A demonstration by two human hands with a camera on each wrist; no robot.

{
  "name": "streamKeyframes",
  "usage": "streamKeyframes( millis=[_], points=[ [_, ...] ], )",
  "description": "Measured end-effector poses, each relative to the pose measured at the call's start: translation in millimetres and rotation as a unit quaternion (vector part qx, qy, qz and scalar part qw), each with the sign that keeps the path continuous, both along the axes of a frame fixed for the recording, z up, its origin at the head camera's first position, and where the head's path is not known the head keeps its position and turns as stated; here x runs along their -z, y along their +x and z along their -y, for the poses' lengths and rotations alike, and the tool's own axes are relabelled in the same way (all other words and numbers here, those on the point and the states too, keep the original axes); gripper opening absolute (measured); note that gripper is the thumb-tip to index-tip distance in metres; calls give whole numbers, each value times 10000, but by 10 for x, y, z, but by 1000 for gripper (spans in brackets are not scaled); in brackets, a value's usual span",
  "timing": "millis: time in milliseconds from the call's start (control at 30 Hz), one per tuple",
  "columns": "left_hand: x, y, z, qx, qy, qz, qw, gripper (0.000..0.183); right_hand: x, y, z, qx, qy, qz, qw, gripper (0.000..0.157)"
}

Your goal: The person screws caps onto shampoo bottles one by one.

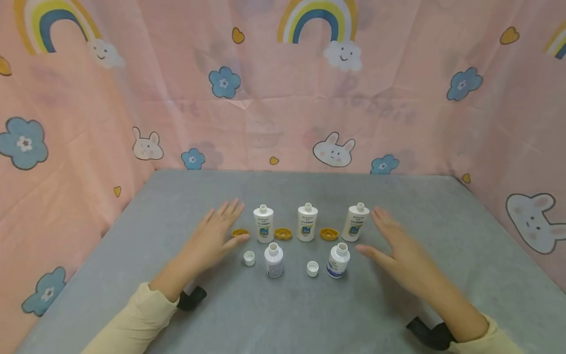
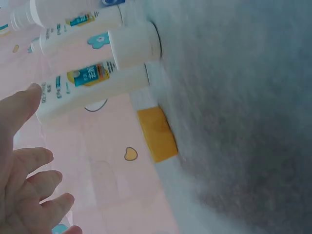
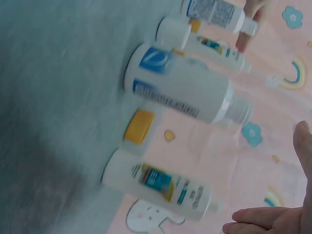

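Note:
My left hand point(image 1: 215, 237) is held with fingers spread, to the left of the bottles and grasping nothing. The right hand point(image 1: 404, 253) is likewise outstretched, beside the right-hand bottle. Three uncapped white flat bottles with blue-and-yellow labels, a left one point(image 1: 264, 224), a middle one point(image 1: 307, 222) and a right one point(image 1: 355, 222), stand in a row. Yellow caps point(image 1: 283, 233) lie between and beside them. In front stand two smaller round white bottles, a left one point(image 1: 274, 260) and a right one point(image 1: 338, 260), with open necks. Each has a white cap point(image 1: 312, 269) to its left.
The grey tabletop point(image 1: 274, 319) stretches around the bottles. A pink printed curtain point(image 1: 265, 113) hangs along the back and both sides. On each wrist is a black strap, the left strap point(image 1: 192, 298) and the right strap point(image 1: 431, 334).

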State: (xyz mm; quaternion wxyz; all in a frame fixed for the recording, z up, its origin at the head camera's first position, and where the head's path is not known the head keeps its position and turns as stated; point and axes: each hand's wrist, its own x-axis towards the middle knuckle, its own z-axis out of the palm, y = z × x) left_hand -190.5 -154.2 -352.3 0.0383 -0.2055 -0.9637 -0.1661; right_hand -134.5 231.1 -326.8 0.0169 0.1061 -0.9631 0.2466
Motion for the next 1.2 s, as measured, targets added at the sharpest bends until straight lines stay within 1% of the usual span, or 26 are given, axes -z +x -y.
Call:
streamKeyframes(
  millis=[67,267,533,667,733,833,967,1200],
  points=[
    [3,16,-15,31,19,-7,10000,79,-6,23,42,-21,36,-15,10000,94],
    [36,60,-43,68,41,-35,10000,79,-21,99,146,-180,-104,-122,9997,92],
    [66,131,-61,108,124,-27,9999,80,-32,166,314,-385,-55,-334,9987,92],
    [61,162,-62,89,114,17,9999,80,-1,208,391,-563,79,-636,9964,92],
    [59,174,-58,62,103,45,9999,80,15,230,433,-636,74,-716,9954,91],
    [57,190,-49,57,60,89,9999,81,29,254,504,-705,17,-777,9945,89],
    [52,210,-41,132,-1,122,9998,83,49,273,594,-725,11,-790,9942,88],
    [65,239,-47,207,159,155,9995,85,105,269,742,-902,-391,-865,9914,88]
  ],
)
